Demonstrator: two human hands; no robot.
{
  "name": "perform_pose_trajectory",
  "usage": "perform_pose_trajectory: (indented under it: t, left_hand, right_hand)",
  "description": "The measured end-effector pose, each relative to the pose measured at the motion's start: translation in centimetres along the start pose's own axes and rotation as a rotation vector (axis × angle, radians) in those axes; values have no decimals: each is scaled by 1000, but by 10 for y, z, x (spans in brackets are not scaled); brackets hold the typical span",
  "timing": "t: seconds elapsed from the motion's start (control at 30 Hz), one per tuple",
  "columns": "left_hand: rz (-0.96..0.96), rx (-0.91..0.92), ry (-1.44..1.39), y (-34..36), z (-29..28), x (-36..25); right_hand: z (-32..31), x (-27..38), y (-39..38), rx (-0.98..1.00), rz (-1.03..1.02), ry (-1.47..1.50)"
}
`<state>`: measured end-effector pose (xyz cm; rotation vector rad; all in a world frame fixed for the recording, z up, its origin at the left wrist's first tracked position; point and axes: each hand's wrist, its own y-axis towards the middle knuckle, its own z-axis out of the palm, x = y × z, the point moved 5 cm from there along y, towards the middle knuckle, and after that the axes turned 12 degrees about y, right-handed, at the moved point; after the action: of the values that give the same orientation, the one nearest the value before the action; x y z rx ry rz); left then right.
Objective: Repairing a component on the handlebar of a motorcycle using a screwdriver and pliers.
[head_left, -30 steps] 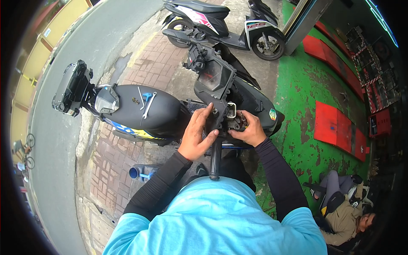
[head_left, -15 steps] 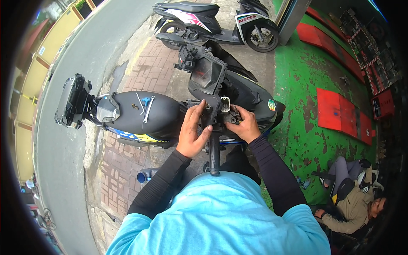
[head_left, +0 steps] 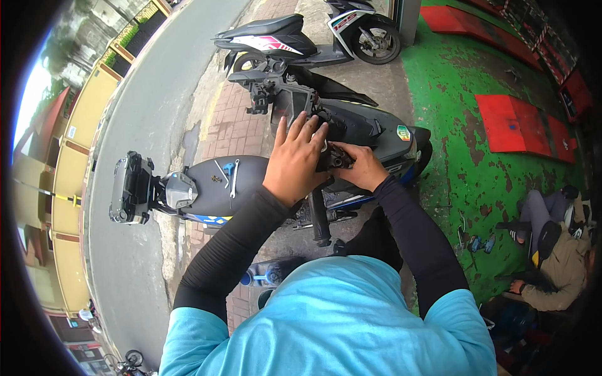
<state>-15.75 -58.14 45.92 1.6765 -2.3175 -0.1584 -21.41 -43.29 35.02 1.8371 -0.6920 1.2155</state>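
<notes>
My left hand [head_left: 296, 156] lies over the scooter's dark front housing [head_left: 290, 100] with fingers spread, hiding much of it. Just to its right, my right hand [head_left: 360, 164] pinches a small dark mechanical part [head_left: 338, 156] at the handlebar; its fine detail is partly covered by my fingers. The black handlebar grip [head_left: 320, 222] hangs below my hands. To the left, on the black seat [head_left: 254, 178], lie a silver wrench [head_left: 234, 178], a blue-handled tool [head_left: 229, 168], a thin silver hex key and several small brassy fasteners [head_left: 217, 178].
A white and pink scooter [head_left: 282, 44] stands behind. A top box [head_left: 128, 188] is on the scooter's rear. A person [head_left: 552, 263] reclines at the right on the green floor [head_left: 439, 94], near red ramps [head_left: 501, 122]. A blue container [head_left: 257, 272] is below, and the road runs along the left.
My left hand has moved up over the housing, its fingers now spread. My right hand stays at the part, slightly higher. The whole view has shifted.
</notes>
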Motion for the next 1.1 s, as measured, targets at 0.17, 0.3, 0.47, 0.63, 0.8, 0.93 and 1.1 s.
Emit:
perform_pose_trajectory:
  t: [0.17,0.3,0.47,0.63,0.8,0.93,1.1]
  left_hand:
    - [146,379,196,38,31,-3]
    - [170,339,173,40,32,-5]
    - [166,357,134,39,35,-5]
    - [195,357,86,38,37,-8]
    - [237,253,88,31,32,-15]
    - [216,289,31,29,32,-19]
    - [218,336,22,26,35,-22]
  right_hand:
    - [4,-7,-7,-51,-35,63]
    - [8,-15,-15,-118,-101,108]
    - [11,-18,-20,-137,-122,171]
    - [8,-18,-25,-123,-157,161]
    - [13,-27,-27,-155,-256,118]
    - [15,-43,-44,-229,-271,132]
    - [25,-76,-158,-772,214,569]
